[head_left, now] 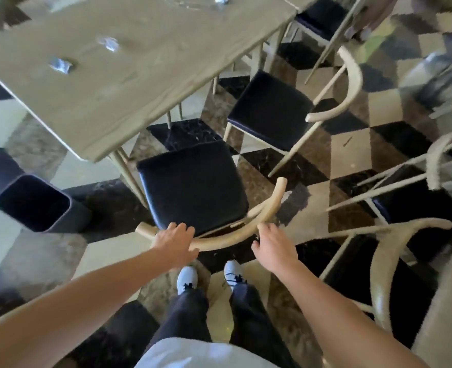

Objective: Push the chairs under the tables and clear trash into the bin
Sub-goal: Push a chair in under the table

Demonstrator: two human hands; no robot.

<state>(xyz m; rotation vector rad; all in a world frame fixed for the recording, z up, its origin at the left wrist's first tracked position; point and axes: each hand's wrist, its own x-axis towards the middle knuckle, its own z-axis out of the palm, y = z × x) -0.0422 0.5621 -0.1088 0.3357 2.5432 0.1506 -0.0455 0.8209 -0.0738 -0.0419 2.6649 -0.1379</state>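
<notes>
A chair with a black seat (193,184) and a curved pale wooden backrest (227,239) stands in front of me, its seat partly under the corner of the wooden table (139,75). My left hand (175,241) grips the backrest's left part. My right hand (272,247) holds its right part. Crumpled foil trash lies on the tabletop: one piece (60,65), another (109,43), a third (221,0) at the far edge. A dark bin (37,205) stands on the floor to the left of the chair.
A second black-seated chair (271,110) stands pulled out along the table's right side. More chairs (394,251) crowd the right side. The floor is checkered tile. My feet (209,274) are just behind the held chair.
</notes>
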